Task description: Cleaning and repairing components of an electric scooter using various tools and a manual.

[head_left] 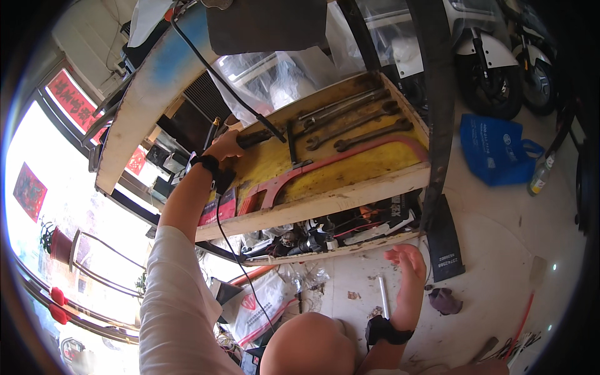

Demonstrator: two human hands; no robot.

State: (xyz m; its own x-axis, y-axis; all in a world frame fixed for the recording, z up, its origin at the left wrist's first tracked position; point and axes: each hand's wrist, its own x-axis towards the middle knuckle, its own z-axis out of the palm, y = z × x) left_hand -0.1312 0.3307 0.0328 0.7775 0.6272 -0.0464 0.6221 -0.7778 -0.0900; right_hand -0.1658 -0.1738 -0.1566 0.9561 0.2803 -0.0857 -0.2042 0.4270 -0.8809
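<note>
My left hand [225, 147] reaches onto the yellow-lined wooden shelf at its left end. Its fingers are closed around the near end of a dark, handle-like tool [255, 137], whose kind I cannot make out. Right of it lies a black T-shaped tool [292, 145]. Several wrenches [369, 132] lie side by side toward the right. A red-framed saw [331, 164] rests along the shelf's front. Lower down, my right hand [407, 261] hangs in front of the shelf, fingers loosely bent and apart, holding nothing. Dark bands circle both wrists.
A wooden front edge [325, 203] borders the shelf. Beneath it, a lower shelf holds jumbled parts [306, 240]. A black cable [231, 247] hangs beside my left arm. On the floor are a blue bag [497, 150], a bottle [541, 175] and a white plastic bag [256, 309]; motorbikes [490, 69] stand behind.
</note>
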